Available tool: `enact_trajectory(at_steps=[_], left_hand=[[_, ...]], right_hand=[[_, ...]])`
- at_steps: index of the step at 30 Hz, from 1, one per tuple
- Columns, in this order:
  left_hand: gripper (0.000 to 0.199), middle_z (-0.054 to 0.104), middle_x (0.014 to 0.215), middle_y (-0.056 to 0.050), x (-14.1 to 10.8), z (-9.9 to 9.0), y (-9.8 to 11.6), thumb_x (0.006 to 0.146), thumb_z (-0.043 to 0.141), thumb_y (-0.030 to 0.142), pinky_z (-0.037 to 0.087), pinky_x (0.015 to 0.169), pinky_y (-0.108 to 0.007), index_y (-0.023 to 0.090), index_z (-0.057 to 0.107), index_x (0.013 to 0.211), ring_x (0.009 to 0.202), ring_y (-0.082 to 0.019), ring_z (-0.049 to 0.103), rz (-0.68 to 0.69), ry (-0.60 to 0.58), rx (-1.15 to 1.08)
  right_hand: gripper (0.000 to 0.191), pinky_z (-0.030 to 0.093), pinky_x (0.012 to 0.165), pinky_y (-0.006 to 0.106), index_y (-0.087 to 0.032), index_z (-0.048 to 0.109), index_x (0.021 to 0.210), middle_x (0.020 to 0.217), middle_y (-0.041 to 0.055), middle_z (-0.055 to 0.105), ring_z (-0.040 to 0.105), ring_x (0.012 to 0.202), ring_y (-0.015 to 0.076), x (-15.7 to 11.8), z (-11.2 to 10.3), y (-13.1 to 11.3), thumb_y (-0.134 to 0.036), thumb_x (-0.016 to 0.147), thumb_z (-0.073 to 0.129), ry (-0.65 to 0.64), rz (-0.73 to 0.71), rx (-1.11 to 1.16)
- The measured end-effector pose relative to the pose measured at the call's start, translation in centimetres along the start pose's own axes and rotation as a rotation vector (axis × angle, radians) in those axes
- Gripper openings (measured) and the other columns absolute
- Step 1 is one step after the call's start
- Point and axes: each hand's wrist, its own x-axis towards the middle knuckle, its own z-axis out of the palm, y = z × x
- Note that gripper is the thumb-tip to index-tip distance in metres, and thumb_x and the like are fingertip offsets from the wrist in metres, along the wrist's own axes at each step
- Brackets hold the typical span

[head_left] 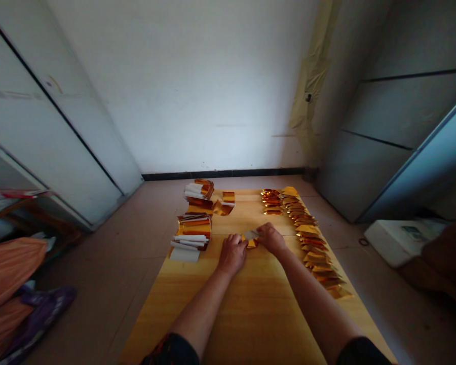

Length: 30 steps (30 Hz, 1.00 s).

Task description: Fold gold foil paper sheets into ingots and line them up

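Observation:
Between my hands, over the middle of the wooden table [247, 304], is a small sheet of gold foil paper [252, 244] with its pale side partly turned up. My left hand [233, 252] is closed on the sheet's left edge, fingers bent at the tabletop. My right hand [270, 238] pinches the pale upper right part of it. At the left lie stacks of gold and white sheets [193, 226], with a loose curled gold sheet [223, 208] beside them. Folded gold pieces [312, 242] form a long overlapping row along the right edge, near a shorter row [271, 202].
A white wall [213, 91] rises beyond the table. Grey cabinets [395, 111] stand at the right, and a white box [389, 241] sits on the floor there. Orange and purple bags [13, 274] lie at the left.

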Motion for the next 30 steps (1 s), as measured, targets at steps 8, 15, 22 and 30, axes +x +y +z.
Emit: enact_trajectory(at_steps=[8,15,22,30], left_hand=[[0.027,0.057,0.090,-0.006,0.0,-0.2,0.2,0.091,0.042,0.023,0.036,0.077,-0.032,0.026,0.068,0.099,0.092,-0.020,0.047,-0.001,0.011,0.004],[0.022,0.056,0.089,-0.005,0.0,-0.1,0.1,0.088,0.048,0.029,0.037,0.078,-0.032,0.025,0.068,0.097,0.091,-0.019,0.048,-0.006,0.036,-0.021],[0.022,0.058,0.093,-0.005,0.6,0.3,-0.3,0.087,0.050,0.026,0.037,0.081,-0.032,0.028,0.071,0.094,0.094,-0.019,0.049,-0.105,-0.011,-0.122],[0.032,0.060,0.103,-0.005,1.4,-0.2,-0.2,0.077,0.063,0.023,0.039,0.086,-0.031,0.027,0.065,0.109,0.101,-0.019,0.051,-0.295,0.023,-0.183]], right_hand=[[0.017,0.038,0.070,0.017,-0.021,0.070,0.081,0.091,0.0027,0.063,0.058,0.084,0.0106,-0.8,-0.3,-0.4,-0.019,0.083,0.053,-0.023,-0.125,-0.025],[0.018,0.035,0.061,0.021,-0.021,0.070,0.078,0.088,0.0039,0.068,0.060,0.078,0.0134,0.0,-1.3,-1.7,-0.029,0.082,0.054,-0.107,-0.011,-0.142],[0.010,0.033,0.058,0.021,-0.023,0.068,0.081,0.085,0.0014,0.070,0.061,0.078,0.0145,1.1,-1.8,-2.2,-0.021,0.073,0.061,-0.194,0.038,-0.128],[0.029,0.035,0.060,0.021,-0.021,0.065,0.100,0.103,0.0050,0.063,0.060,0.082,0.0142,1.5,-1.6,-2.0,-0.018,0.071,0.064,-0.197,-0.041,-0.109]])
